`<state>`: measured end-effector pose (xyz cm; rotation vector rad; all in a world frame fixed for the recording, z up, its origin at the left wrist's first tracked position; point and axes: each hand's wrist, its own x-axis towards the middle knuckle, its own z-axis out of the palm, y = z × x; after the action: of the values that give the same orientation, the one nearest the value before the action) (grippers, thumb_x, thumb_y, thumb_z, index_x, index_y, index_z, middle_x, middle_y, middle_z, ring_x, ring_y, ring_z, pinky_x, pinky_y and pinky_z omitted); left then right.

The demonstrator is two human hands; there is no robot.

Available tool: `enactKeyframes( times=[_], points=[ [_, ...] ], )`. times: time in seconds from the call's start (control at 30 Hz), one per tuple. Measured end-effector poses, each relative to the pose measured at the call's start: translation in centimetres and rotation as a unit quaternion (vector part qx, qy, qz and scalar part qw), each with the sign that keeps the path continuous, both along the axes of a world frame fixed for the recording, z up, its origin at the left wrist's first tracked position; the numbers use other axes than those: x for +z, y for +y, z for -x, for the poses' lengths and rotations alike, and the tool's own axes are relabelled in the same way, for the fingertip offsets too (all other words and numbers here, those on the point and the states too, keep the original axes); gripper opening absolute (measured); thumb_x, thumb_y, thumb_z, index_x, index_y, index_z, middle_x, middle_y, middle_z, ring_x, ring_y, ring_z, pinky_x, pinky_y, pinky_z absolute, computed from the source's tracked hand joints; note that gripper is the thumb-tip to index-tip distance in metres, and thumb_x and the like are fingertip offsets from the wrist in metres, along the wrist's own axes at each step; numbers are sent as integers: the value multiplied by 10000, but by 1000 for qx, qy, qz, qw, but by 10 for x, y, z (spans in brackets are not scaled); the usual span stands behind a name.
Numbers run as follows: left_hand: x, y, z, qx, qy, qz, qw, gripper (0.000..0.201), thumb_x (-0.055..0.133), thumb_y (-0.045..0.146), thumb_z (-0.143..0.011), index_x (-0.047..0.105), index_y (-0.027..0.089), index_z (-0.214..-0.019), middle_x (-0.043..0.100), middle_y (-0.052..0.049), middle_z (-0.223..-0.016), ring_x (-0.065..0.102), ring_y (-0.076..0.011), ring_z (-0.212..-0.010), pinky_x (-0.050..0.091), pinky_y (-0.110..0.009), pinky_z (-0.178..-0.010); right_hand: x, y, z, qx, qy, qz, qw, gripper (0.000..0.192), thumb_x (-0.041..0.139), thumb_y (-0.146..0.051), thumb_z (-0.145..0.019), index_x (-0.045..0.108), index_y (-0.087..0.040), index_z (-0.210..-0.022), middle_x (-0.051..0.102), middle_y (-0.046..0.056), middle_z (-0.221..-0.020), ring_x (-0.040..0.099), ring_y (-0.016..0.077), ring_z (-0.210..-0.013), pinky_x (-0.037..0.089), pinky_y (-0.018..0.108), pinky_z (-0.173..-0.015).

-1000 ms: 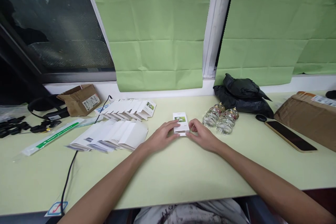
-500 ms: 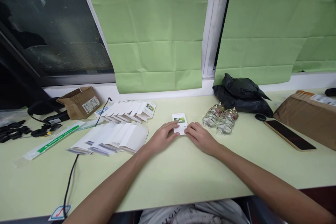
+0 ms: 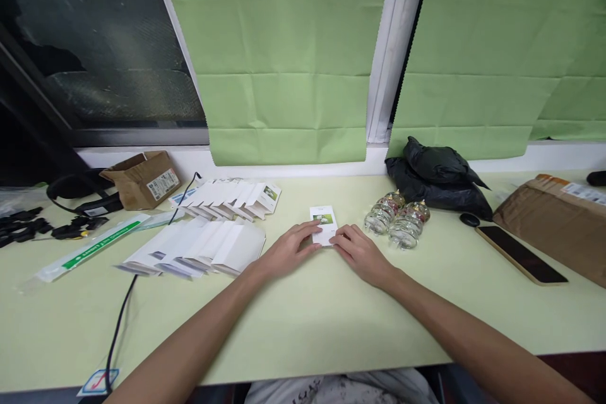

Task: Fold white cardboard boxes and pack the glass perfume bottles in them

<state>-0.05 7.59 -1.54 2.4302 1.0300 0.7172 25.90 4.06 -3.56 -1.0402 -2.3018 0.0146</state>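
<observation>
White box (image 3: 326,228) no longer gapes at its near end; closing looks nearly done. Our left hand (image 3: 288,250), part-open, holds it; right hand (image 3: 363,254) curls there, grip unclear.

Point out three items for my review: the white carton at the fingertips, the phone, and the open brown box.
White carton (image 3: 326,232): head view, lower part of its printed face.
Phone (image 3: 521,255): head view, middle of its dark screen.
Open brown box (image 3: 137,187): head view, side wall.
</observation>
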Motion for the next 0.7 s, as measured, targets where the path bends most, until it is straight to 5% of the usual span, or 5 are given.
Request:
enactKeyframes(
  times=[0.7],
  points=[
    [1,-2,4,4,15,14,1000,436,533,460,-1054,563,369,-1479,444,3,-1651,450,-244,-1508,416,-452,-1237,-10,2,3,-3,19,0,1000,274,434,-105,-1059,630,-256,-1176,617,88,-1128,596,238,-1014,556,374,-853]
  ],
)
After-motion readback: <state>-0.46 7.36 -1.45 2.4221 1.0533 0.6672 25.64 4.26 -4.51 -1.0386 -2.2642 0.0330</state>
